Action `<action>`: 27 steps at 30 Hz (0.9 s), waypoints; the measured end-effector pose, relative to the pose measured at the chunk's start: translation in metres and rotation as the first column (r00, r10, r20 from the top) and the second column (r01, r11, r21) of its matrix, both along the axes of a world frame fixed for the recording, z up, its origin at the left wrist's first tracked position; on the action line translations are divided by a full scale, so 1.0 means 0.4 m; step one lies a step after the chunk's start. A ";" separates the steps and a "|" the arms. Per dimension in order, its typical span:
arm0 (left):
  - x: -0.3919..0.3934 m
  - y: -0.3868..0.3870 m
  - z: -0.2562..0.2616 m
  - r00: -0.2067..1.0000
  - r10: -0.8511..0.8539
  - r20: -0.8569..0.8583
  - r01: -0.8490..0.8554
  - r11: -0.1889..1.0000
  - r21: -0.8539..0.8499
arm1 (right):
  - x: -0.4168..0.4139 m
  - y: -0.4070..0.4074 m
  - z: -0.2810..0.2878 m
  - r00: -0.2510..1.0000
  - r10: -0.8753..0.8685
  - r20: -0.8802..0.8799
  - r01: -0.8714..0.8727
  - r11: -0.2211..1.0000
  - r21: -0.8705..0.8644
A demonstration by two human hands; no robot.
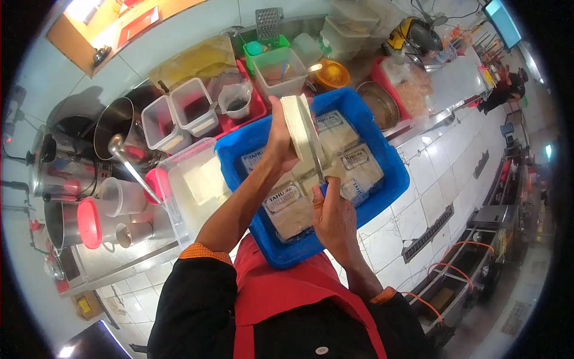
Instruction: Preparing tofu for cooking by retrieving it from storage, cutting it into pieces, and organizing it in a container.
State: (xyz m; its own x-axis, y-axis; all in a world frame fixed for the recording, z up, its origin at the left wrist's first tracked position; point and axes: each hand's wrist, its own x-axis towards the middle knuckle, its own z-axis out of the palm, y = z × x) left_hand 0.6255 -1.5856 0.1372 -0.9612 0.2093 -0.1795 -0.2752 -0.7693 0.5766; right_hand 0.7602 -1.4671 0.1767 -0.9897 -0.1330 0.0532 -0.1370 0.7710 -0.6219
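Note:
My left hand (281, 139) holds a white block of tofu (297, 128) on edge above a blue plastic tub (390, 179). In my right hand (336, 220) is the blue handle of a kitchen knife (317, 155), its blade running up along the block's right side. Whether the blade has entered the tofu I cannot tell. Several wrapped tofu packs (289, 211) with printed labels lie in the tub below. At the tub's left stands a clear plastic container (172, 179) with pale tofu pieces (207, 179) inside.
A steel ladle (134, 172) leans across the clear container's left side. Behind the tub are open plastic containers (193, 103), an orange citrus juicer (332, 74) and a box grater (267, 27). Steel pots (114, 125) crowd the left. A person (502, 92) is far right.

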 end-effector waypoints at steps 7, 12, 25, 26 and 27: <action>0.004 0.004 0.010 1.000 -0.026 -0.014 0.026 0.999 0.040 | 0.011 0.005 -0.003 1.000 -0.009 -0.030 0.007 0.999 -0.038; 0.002 0.013 0.012 1.000 -0.008 0.019 0.007 0.999 0.037 | 0.008 0.010 -0.004 0.999 0.011 -0.052 -0.014 0.998 -0.067; 0.066 0.031 0.106 0.984 0.011 -0.177 -0.010 1.000 0.005 | 0.027 0.005 -0.035 0.988 -0.023 -0.151 0.016 0.999 -0.046; 0.071 0.033 0.109 0.982 0.006 -0.190 0.002 0.999 0.043 | 0.029 0.007 -0.034 0.986 -0.021 -0.163 0.013 0.999 -0.048; 0.079 0.034 0.118 0.979 0.009 -0.201 -0.001 0.999 0.040 | 0.029 0.007 -0.033 0.990 -0.020 -0.140 0.010 0.997 -0.072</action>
State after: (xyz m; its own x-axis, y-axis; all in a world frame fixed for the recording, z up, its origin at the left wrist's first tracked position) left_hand 0.6572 -1.5719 0.1842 -0.9779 0.2075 0.0260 -0.1526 -0.7933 0.5893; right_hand 0.7717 -1.4644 0.1635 -0.9736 -0.1094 0.2002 -0.2156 0.7279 -0.6509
